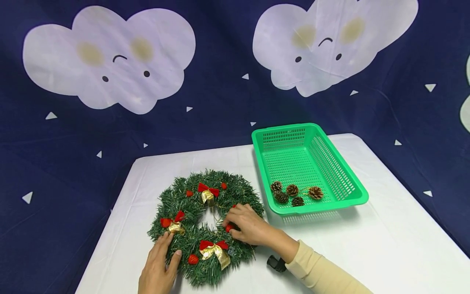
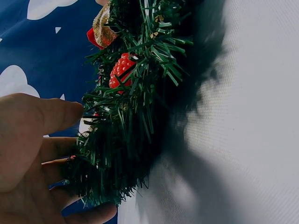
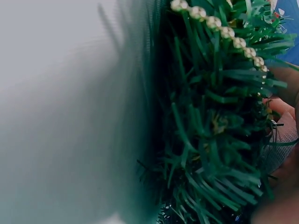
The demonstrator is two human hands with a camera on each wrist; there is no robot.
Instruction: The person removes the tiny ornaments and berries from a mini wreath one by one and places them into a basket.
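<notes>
A green tinsel wreath [image 1: 235,185] lies on the white table, bearing red-and-gold bows [image 1: 214,250] and red berries [image 1: 193,259]. My left hand [image 1: 158,261] rests against its lower left edge, fingers extended, beneath the left bow [image 1: 176,223]. In the left wrist view, thumb and fingers spread along the tinsel below a berry [image 2: 122,72]. My right hand [image 1: 247,224] is over the wreath's right side, its curled fingers and thumb around a red piece [image 1: 229,227]. The right wrist view shows a pale mesh ribbon [image 3: 281,142] between those fingers; the rest is hidden.
A green plastic basket [image 1: 301,163] stands behind and right of the wreath, with several pine cones [image 1: 292,190] at its near end. A black object [image 1: 276,263] lies under the right forearm. A gold bead string [image 3: 227,32] runs along the wreath. A dark blue cloud-print cloth hangs behind.
</notes>
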